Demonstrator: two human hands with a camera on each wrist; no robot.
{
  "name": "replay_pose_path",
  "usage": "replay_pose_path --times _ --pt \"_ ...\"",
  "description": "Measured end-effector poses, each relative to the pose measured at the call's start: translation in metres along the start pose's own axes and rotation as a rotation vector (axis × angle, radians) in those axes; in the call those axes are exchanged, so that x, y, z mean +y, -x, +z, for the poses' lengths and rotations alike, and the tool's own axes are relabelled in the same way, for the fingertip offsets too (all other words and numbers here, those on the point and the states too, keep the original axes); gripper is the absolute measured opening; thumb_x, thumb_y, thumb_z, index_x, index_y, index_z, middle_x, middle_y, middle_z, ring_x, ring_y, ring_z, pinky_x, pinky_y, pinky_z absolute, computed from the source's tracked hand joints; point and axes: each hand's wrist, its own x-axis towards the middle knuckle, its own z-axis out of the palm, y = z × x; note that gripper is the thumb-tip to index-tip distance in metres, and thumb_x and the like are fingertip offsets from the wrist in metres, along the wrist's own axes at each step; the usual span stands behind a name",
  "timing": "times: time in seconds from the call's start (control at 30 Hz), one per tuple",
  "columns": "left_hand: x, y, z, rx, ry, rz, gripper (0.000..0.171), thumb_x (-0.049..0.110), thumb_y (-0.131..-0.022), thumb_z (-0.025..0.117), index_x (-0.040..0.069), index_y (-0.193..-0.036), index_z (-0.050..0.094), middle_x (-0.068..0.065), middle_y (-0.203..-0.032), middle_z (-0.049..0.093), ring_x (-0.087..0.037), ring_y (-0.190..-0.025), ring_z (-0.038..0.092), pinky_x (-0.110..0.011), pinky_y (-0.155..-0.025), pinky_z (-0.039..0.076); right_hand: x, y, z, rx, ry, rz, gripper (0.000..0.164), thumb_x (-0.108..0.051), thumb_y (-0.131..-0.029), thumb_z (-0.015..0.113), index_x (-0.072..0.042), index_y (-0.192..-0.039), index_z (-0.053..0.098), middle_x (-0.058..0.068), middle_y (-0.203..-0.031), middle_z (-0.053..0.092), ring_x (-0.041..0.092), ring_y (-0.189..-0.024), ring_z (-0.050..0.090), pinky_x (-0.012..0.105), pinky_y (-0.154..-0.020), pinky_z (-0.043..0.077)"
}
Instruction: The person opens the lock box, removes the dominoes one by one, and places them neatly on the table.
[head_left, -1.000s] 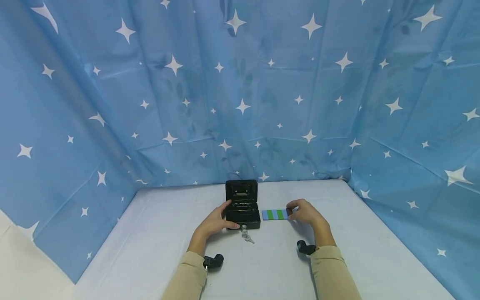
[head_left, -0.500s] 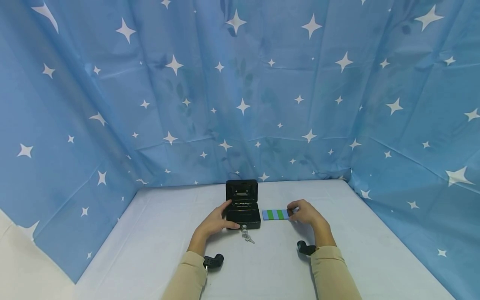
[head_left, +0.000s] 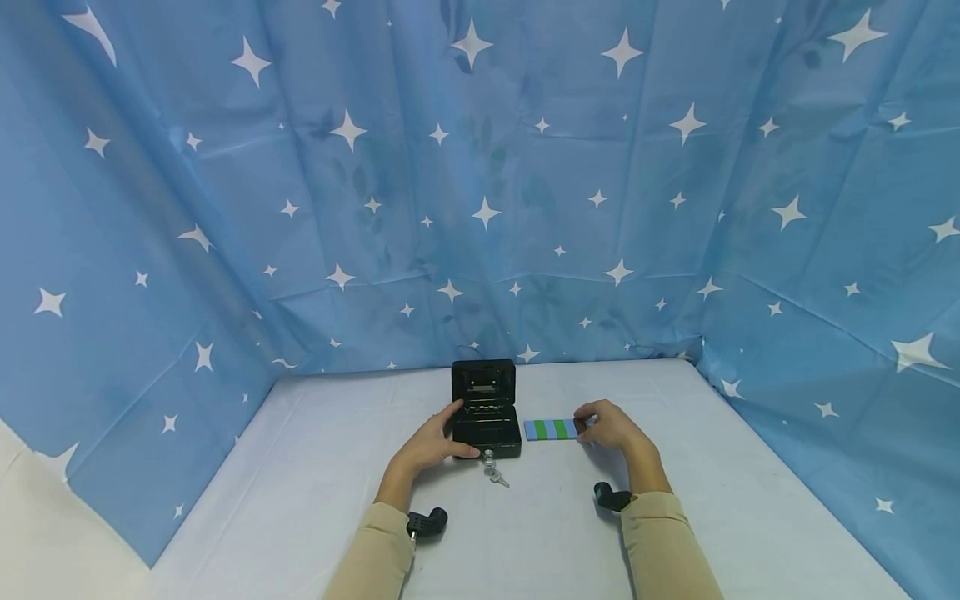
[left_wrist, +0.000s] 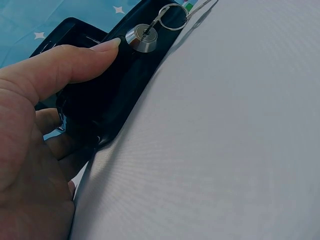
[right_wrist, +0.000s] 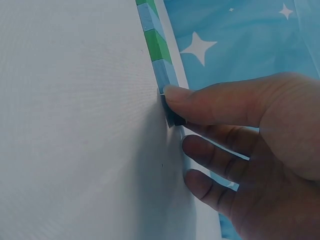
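A black cash box (head_left: 487,431) stands on the white table with its lid (head_left: 483,382) raised. My left hand (head_left: 429,442) grips its left side, thumb along the front face beside the silver lock (left_wrist: 142,38); the other fingers are partly hidden behind the corner. A key is in the lock, and a ring with another key (head_left: 497,477) hangs from it. To the right of the box lies a flat row of blue and green blocks (head_left: 550,429). At the row's right end, my right hand (head_left: 609,423) pinches a small dark block (right_wrist: 172,112) between thumb and index finger, the other fingers loosely bent.
A white cloth covers the table (head_left: 517,542). Blue curtains (head_left: 480,208) with white stars hang behind it and along both sides. Each wrist carries a small black camera, one on the left wrist (head_left: 427,522) and one on the right wrist (head_left: 611,497).
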Motion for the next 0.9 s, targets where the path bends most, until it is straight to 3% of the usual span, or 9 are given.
replay_pose_path --times 0.53,0.9 --pt "0.0004 0.0004 -0.0002 0.002 -0.002 0.006 0.11 0.034 -0.071 0.093 0.022 -0.164 0.034 -0.013 -0.169 0.033 -0.039 -0.157 0.028 -0.065 -0.123 0.025 -0.001 0.0018 0.0012 0.014 0.033 -0.03 0.045 0.001 -0.083 0.081 0.003 -0.126 0.071 0.028 -0.136 0.063 0.047 -0.132 0.054 0.063 -0.108 0.045" --pt "0.0003 0.001 -0.0004 -0.002 -0.002 0.0 0.11 0.034 -0.072 0.093 0.023 -0.164 0.035 -0.013 -0.169 0.032 -0.039 -0.157 0.027 -0.064 -0.124 0.024 -0.0015 0.0003 0.0027 0.017 0.058 -0.022 0.045 0.001 -0.083 0.08 0.003 -0.127 0.071 0.028 -0.137 0.062 0.049 -0.136 0.05 0.064 -0.112 0.042"
